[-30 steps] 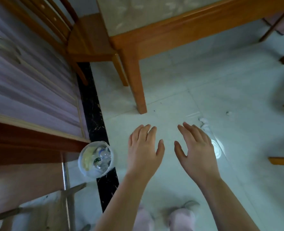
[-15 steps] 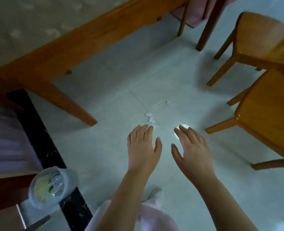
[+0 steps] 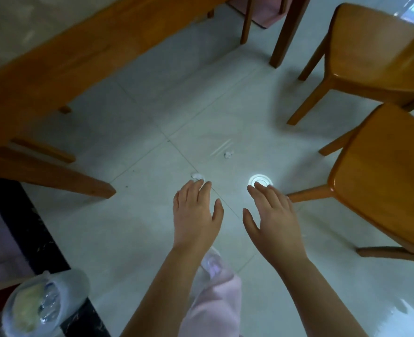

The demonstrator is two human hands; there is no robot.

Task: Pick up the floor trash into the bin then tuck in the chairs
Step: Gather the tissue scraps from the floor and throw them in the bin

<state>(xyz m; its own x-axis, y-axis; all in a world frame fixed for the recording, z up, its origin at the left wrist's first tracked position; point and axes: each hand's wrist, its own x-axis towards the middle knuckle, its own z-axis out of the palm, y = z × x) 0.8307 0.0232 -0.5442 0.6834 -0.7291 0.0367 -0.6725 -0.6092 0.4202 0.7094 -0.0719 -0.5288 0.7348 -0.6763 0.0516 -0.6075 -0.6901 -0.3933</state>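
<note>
Pale tiled floor (image 3: pixel 118 227) gleams, smooth and glossy. Three o'clock: orange wooden chair (image 3: pixel 383 178), varnished to a shine. Dead centre, crumpled white paper scrap (image 3: pixel 228 154), matt. Seven o'clock: translucent plastic-lined bin (image 3: pixel 43 305), crinkly.

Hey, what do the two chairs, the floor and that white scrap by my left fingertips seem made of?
The far chair and near chair look like varnished wood: orange-brown, glossy highlights. The floor looks like glazed tile: pale, grout lines, reflections. The white scrap: probably crumpled tissue or paper, too small to confirm.
</note>
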